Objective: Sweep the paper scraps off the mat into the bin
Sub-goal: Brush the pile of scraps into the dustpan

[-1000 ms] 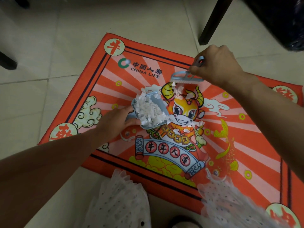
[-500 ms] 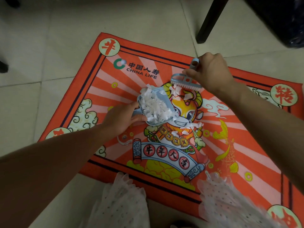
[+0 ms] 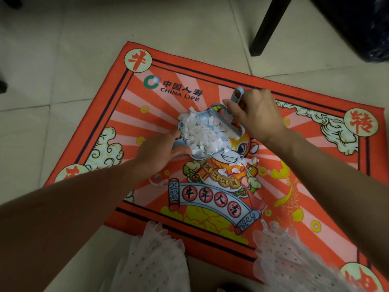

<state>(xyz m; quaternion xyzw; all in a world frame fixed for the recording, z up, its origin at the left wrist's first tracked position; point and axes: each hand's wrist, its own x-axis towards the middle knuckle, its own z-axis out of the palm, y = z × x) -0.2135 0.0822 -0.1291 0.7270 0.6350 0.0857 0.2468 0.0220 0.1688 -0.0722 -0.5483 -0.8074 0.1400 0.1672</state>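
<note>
1. While the red printed mat [image 3: 305, 157] lies flat on the tiled floor [image 3: 63, 49], we take it as ref. for all positions below.
2. L hand [image 3: 160, 152]: fingers curled round the handle of a small blue dustpan [image 3: 202, 152], held at approx. mat centre, over the cartoon ox's head.
3. Dustpan: heaped w/ white paper scraps [image 3: 200, 135]; pan mouth faces the mat's far-right side.
4. R hand [image 3: 256, 114]: clenched on the handle of a blue hand brush [image 3: 227, 121]; the brush lies along the pan's mouth edge, touching the heap.
5. Loose scraps [image 3: 244, 163]: a few white bits on the mat just on the near side of the pan, on the ox's chest.
6. Dark bin [image 3: 357, 28]: off the mat, beyond its far-right corner, well apart from the pan.
7. Dark furniture leg [image 3: 267, 26]: on the floor just beyond the mat's far edge.
8. White dotted fabric [image 3: 151, 262]: overlaps the mat's near edge in two places.
</note>
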